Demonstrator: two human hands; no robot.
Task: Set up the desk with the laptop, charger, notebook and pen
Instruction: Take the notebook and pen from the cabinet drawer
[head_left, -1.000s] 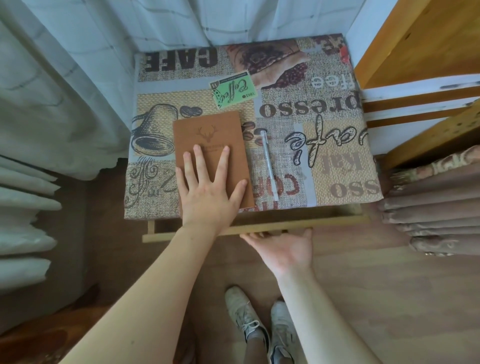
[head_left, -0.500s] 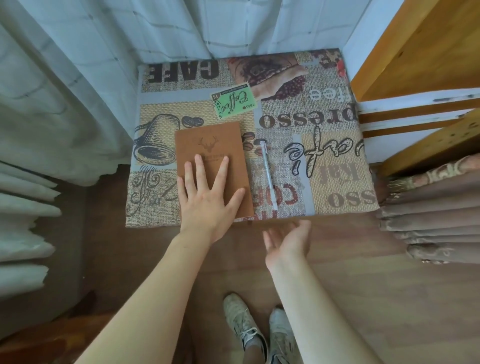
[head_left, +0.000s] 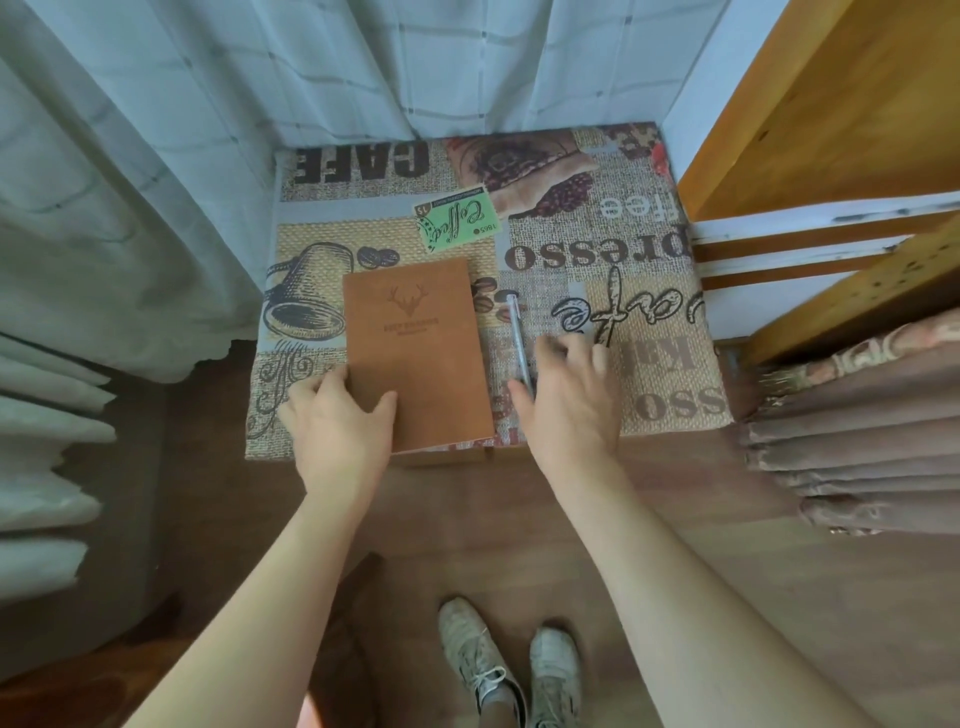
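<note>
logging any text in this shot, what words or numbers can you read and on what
"CAFE": tablecloth, far left, upside down.
"Coffee", "1865": green patch printed on the cloth.
"presso": cloth, right of the patch, upside down.
"Cafe": script on the cloth, right of the pen.
"OSS": cloth, near right corner.
Notebook: deer head stamp; the two lines under it are too small to read.

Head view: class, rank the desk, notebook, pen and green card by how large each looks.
1. Desk
2. Notebook
3. Green card
4. Pen, longer than the card but far thinner, and partly hidden by the right hand.
</note>
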